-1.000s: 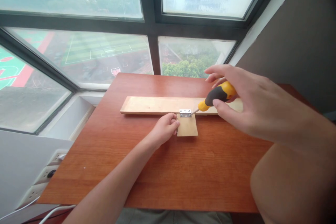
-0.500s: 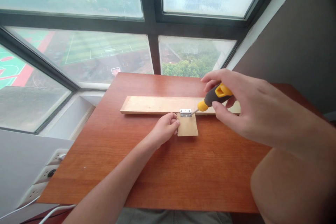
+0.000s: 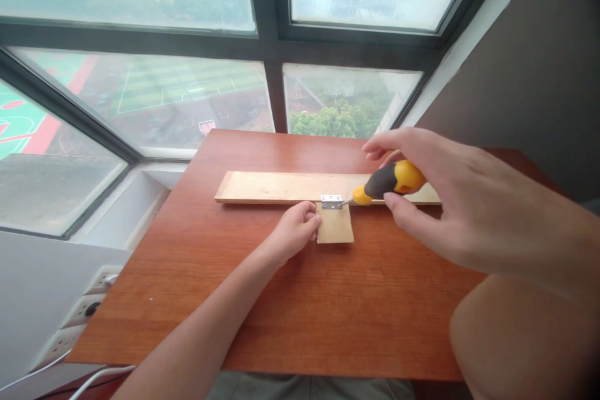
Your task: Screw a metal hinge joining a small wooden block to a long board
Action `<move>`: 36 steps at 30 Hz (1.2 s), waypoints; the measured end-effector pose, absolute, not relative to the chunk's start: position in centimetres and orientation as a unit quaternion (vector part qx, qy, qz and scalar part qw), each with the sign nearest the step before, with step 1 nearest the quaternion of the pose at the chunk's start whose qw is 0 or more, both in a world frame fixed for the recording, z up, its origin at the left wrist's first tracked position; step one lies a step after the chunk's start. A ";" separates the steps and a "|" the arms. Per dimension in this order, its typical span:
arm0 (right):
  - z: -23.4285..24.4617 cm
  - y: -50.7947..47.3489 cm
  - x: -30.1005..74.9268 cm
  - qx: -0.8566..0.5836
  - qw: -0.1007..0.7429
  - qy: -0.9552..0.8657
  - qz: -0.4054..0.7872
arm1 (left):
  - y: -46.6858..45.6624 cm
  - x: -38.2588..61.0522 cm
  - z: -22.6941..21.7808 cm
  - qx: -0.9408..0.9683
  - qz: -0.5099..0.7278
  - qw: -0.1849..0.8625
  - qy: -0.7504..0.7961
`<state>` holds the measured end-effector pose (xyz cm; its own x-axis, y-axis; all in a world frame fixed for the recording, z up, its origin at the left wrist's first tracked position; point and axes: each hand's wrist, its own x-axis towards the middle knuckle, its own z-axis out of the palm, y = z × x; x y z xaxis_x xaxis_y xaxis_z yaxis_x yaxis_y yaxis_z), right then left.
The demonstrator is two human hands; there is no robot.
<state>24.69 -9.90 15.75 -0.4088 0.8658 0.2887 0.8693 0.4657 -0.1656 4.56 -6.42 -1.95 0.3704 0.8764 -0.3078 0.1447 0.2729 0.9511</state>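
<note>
My right hand [image 3: 422, 200] is closed round a yellow and black screwdriver [image 3: 382, 182]. Its shaft slants down to the left, and the tip meets the right end of a silver metal hinge [image 3: 332, 202]. That hinge spans a long pale wooden board [image 3: 276, 186] and a small square wooden piece [image 3: 335, 228] in front of it. With bent fingers my left hand [image 3: 300, 228] grips the small piece by its left edge. The right part of the long board is hidden behind the screwdriver and my right hand.
Everything lies on a reddish-brown wooden table [image 3: 328, 312]. Windows with dark frames [image 3: 269, 44] stand behind it. Wall sockets [image 3: 79, 312] and a white cable [image 3: 100, 380] are at the lower left, and a grey wall [image 3: 525, 75] is at the right.
The screwdriver handle has turned and lies a little lower and flatter. My right hand has shifted slightly right and down. My left hand and the wood stay put.
</note>
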 end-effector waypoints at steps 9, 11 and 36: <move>15.5 -8.6 24.2 -0.607 0.150 -0.777 -0.074 | -6.5 4.4 -1.8 0.522 0.282 0.644 0.483; 15.7 -8.8 24.1 -0.638 0.133 -0.753 -0.091 | -6.5 4.4 -1.8 0.521 0.284 0.645 0.482; 15.8 -9.0 24.8 -0.557 0.170 -0.811 -0.058 | -6.6 4.5 -1.5 0.521 0.284 0.639 0.489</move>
